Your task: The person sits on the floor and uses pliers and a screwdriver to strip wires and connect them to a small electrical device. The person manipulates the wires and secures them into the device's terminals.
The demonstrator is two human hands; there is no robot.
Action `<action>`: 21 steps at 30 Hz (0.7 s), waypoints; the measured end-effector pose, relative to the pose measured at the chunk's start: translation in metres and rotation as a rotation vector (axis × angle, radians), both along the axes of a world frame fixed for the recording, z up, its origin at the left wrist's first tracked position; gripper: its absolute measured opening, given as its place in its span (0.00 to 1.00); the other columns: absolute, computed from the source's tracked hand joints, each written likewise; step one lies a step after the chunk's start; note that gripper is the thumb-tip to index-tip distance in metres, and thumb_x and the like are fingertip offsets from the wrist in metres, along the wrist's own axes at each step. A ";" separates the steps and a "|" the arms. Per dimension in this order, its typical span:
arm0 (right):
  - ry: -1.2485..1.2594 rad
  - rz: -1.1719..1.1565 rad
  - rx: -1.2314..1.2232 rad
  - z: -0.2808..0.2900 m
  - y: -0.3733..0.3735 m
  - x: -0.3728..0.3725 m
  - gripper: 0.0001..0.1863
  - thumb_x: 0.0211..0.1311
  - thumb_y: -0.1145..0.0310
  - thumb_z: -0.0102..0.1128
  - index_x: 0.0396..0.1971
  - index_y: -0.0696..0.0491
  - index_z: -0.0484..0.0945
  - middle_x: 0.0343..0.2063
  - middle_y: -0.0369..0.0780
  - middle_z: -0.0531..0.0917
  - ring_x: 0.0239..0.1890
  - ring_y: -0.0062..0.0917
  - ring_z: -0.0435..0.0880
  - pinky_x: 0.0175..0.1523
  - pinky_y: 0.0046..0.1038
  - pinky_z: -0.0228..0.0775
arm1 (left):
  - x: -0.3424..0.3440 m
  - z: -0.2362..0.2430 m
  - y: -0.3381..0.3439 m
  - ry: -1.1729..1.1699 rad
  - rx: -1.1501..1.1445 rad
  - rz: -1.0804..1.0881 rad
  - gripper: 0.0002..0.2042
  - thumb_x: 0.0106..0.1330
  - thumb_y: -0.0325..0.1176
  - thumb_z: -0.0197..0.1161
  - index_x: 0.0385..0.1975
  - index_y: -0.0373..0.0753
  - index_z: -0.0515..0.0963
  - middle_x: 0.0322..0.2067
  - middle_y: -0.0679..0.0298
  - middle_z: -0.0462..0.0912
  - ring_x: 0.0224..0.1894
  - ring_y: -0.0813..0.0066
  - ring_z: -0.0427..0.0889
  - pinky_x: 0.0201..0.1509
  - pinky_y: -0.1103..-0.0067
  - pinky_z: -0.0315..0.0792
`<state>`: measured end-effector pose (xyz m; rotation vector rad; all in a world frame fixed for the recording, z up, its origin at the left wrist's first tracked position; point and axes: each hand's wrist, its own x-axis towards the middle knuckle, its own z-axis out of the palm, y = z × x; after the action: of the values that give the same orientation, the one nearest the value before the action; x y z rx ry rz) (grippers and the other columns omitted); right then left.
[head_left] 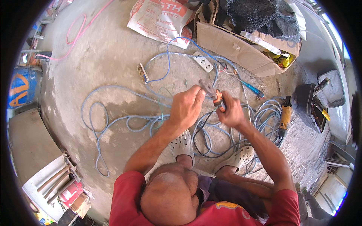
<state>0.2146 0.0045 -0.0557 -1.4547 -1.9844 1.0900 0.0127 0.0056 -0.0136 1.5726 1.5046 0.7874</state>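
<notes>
My right hand [231, 112] is wrapped round the orange-and-black handles of a pair of pliers [217, 98]. The metal jaws point up and left, toward my left hand [185, 106]. That hand is closed, its thumb and fingers pressed together right beside the jaws; what it pinches is too small or hidden to make out. A thin green wire [161, 98] loops just left of it. Below both hands, blue-grey cable [151, 118] lies in loose loops on the concrete floor, around my feet in pale clogs [241, 156].
Ahead lie a white power strip [203, 62], a small socket box [143, 73] and a blue-handled tool [253, 89]. A yellow power tool [286, 116] and a black toolbox [304, 103] are at right. Farther off are a cardboard box [230, 47], a sack [160, 20] and a blue drum [33, 84].
</notes>
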 end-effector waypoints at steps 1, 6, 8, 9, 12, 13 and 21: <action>0.007 -0.003 0.010 -0.004 0.005 -0.003 0.16 0.46 0.75 0.57 0.39 0.59 0.71 0.27 0.54 0.79 0.34 0.54 0.80 0.37 0.43 0.72 | -0.003 -0.004 0.001 0.016 -0.005 0.008 0.12 0.74 0.39 0.54 0.35 0.35 0.76 0.18 0.52 0.74 0.21 0.55 0.76 0.25 0.66 0.68; 0.415 0.153 -0.767 -0.001 0.017 0.002 0.23 0.49 0.71 0.57 0.48 0.57 0.72 0.28 0.44 0.81 0.29 0.38 0.79 0.36 0.39 0.70 | -0.020 -0.019 0.015 0.003 0.061 -0.011 0.16 0.75 0.42 0.53 0.36 0.34 0.77 0.17 0.51 0.75 0.20 0.55 0.77 0.25 0.66 0.67; 0.441 0.214 -0.902 0.012 0.015 0.007 0.32 0.50 0.68 0.58 0.60 0.53 0.69 0.35 0.37 0.79 0.33 0.25 0.76 0.41 0.31 0.69 | -0.023 -0.020 0.013 -0.073 -0.018 -0.042 0.16 0.74 0.43 0.54 0.35 0.34 0.78 0.16 0.56 0.73 0.18 0.65 0.73 0.24 0.69 0.66; 0.416 0.194 -0.861 0.014 0.011 0.007 0.33 0.50 0.68 0.58 0.61 0.54 0.69 0.37 0.38 0.79 0.35 0.25 0.76 0.43 0.30 0.68 | -0.021 -0.025 0.011 -0.103 -0.068 -0.025 0.16 0.74 0.42 0.54 0.35 0.34 0.78 0.16 0.57 0.73 0.18 0.67 0.72 0.24 0.70 0.65; 0.388 0.176 -0.726 0.013 0.010 0.001 0.34 0.50 0.68 0.58 0.62 0.55 0.67 0.41 0.39 0.77 0.39 0.24 0.75 0.48 0.28 0.68 | -0.014 -0.030 0.008 -0.142 -0.137 0.040 0.16 0.74 0.42 0.54 0.34 0.34 0.78 0.16 0.61 0.72 0.18 0.73 0.70 0.24 0.72 0.64; 0.407 0.177 -0.720 0.010 0.009 0.000 0.34 0.50 0.69 0.58 0.62 0.55 0.67 0.42 0.39 0.77 0.39 0.25 0.75 0.48 0.29 0.68 | -0.011 -0.025 0.008 -0.135 -0.123 0.067 0.16 0.74 0.41 0.53 0.34 0.34 0.77 0.16 0.63 0.72 0.19 0.75 0.69 0.24 0.73 0.64; 0.381 0.078 -0.522 -0.006 -0.007 -0.021 0.27 0.56 0.73 0.58 0.59 0.52 0.70 0.41 0.39 0.82 0.43 0.28 0.80 0.50 0.32 0.70 | -0.008 -0.017 0.006 -0.785 -0.530 0.255 0.14 0.73 0.43 0.54 0.27 0.40 0.74 0.17 0.78 0.62 0.17 0.91 0.53 0.19 0.87 0.48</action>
<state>0.1936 -0.0029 -0.0616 -1.2742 -1.5640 1.8645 0.0051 0.0119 -0.0309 0.5708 1.1794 0.9069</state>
